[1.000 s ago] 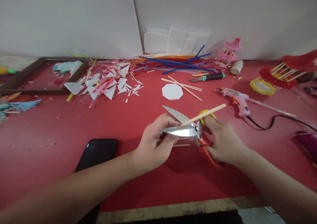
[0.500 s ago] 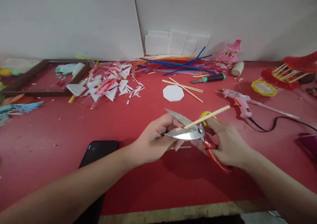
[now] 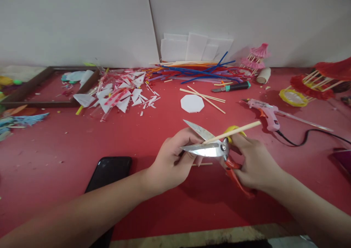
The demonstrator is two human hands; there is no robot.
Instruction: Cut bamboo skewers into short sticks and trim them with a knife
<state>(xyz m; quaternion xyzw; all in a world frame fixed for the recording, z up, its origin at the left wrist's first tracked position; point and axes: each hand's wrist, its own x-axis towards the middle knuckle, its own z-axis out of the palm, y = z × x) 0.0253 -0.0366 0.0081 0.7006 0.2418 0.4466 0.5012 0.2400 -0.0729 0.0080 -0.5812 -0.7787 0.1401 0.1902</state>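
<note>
My left hand (image 3: 175,156) is closed on one end of a thin wooden stick (image 3: 238,131), which slants up to the right. In my right hand (image 3: 255,160) are scissors (image 3: 206,150) with a red and a yellow handle, my fingers wrapped round them. The blades are apart and point left, with the stick lying between them; its gripped end is hidden by blade and fingers. Another short stick (image 3: 204,164) lies on the table just below. Beyond the hands rest a white octagonal piece (image 3: 192,103) and several loose sticks (image 3: 203,94).
A black phone (image 3: 109,171) lies by my left forearm. Farther back are paper scraps (image 3: 120,94), coloured pipe cleaners (image 3: 197,72) and a utility knife (image 3: 231,87). At the right, a pink glue gun (image 3: 265,113) trails its cord near a red stick-built model (image 3: 320,80).
The scissors and my right hand have shifted slightly right. The stick's free end has moved right and a little lower, while my left hand has barely moved.
</note>
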